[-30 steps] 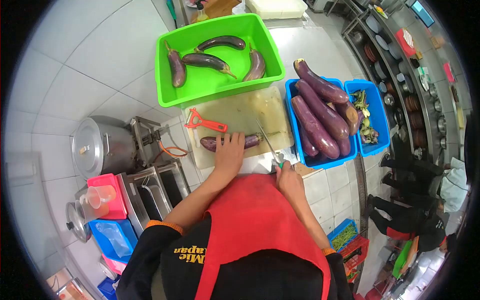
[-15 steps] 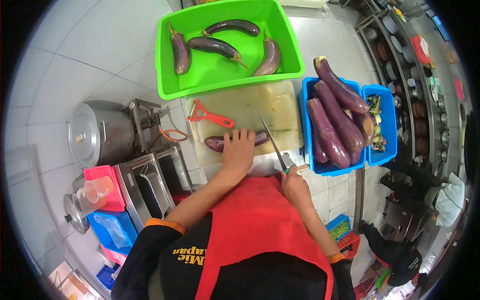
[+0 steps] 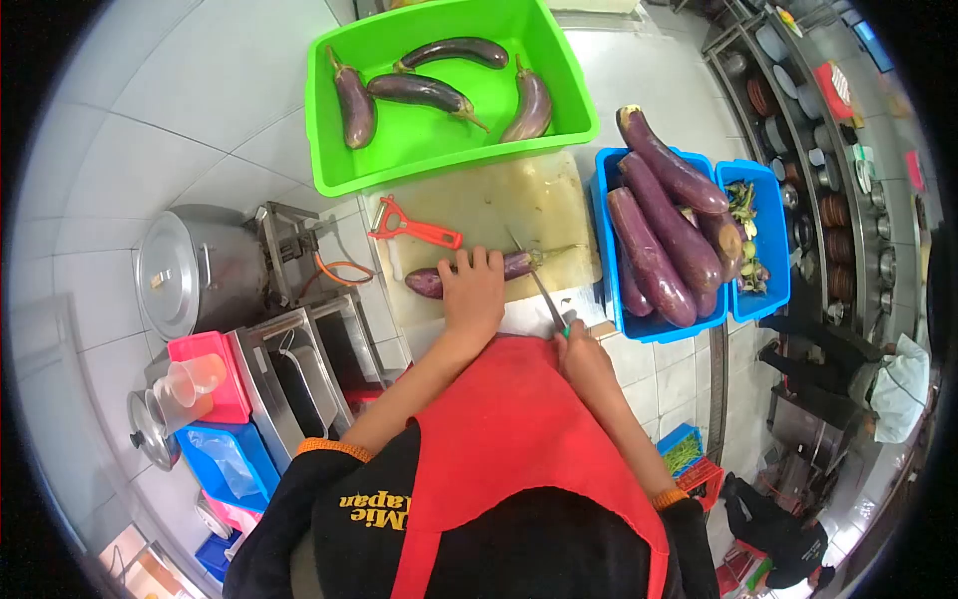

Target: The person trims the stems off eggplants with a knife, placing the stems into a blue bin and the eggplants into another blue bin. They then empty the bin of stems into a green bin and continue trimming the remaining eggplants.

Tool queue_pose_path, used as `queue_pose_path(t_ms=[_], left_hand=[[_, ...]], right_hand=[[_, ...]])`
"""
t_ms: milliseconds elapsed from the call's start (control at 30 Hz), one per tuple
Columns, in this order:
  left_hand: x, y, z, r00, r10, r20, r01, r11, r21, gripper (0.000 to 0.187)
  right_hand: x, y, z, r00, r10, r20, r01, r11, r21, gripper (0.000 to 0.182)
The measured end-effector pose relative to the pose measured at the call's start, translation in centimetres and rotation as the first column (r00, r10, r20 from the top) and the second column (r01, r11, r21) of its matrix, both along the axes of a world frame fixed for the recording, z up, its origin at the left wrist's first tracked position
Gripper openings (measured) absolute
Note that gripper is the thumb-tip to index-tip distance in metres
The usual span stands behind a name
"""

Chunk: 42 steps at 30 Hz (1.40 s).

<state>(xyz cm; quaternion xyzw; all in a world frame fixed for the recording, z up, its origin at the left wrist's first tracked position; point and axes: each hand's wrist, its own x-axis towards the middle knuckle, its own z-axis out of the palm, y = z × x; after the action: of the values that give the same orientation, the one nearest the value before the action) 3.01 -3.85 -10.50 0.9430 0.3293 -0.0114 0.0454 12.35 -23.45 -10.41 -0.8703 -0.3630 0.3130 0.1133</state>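
Note:
A purple eggplant (image 3: 425, 284) lies crosswise on the pale cutting board (image 3: 504, 205), stem end to the right. My left hand (image 3: 473, 295) presses down on its middle, fingers wrapped over the top. In my right hand (image 3: 587, 359) is a knife (image 3: 545, 294) with a green handle, and its blade crosses the eggplant near the stem (image 3: 561, 253). Whether the edge has cut into the skin cannot be made out. A red peeler (image 3: 419, 229) rests on the board beyond the eggplant.
Past the board, a green tub (image 3: 454, 165) contains several eggplants. To the right stand a blue bin (image 3: 667, 332) heaped with large eggplants and a blue container (image 3: 768, 309) of trimmed stem ends. A lidded pot (image 3: 172, 275) is at left. Other people (image 3: 783, 534) work at far right.
The knife blade has shifted left and now lies across the eggplant's stem end, where before it was held just beside it. My left hand still holds the eggplant.

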Motion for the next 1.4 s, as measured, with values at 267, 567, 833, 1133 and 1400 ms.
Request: queue_pose_path(t_ms=[267,567,833,1133,1400], left_hand=[[-1.9,3.9,6.9,0.920,0.249,0.304,0.112,0.574,-0.811,0.049],[2.0,-2.2,11.8,0.375,0.895,0.240,0.667,-0.081,-0.741,0.066],[7.4,5.3,10.4,0.313,0.820,0.479,0.608,0.214,-0.764,0.042],[6.1,-0.1,1.2,0.880,-0.310,0.360,0.300,0.950,0.084,0.029],[4.8,-1.3,-1.4,0.859,0.149,0.490,0.037,0.936,-0.349,0.030]], right_hand=[[0.6,-1.6,2.1,0.986,-0.080,-0.148,0.100,0.986,0.133,0.039],[1.9,-0.8,11.7,0.887,0.026,-0.461,0.299,0.729,0.615,0.047],[5.1,-5.6,11.6,0.831,-0.060,-0.553,0.447,0.665,0.599,0.047],[16.2,-7.9,18.9,0.945,-0.322,0.061,0.224,0.769,0.599,0.041],[18.9,-6.8,14.2,0.881,-0.438,0.180,0.237,0.736,0.634,0.047]])
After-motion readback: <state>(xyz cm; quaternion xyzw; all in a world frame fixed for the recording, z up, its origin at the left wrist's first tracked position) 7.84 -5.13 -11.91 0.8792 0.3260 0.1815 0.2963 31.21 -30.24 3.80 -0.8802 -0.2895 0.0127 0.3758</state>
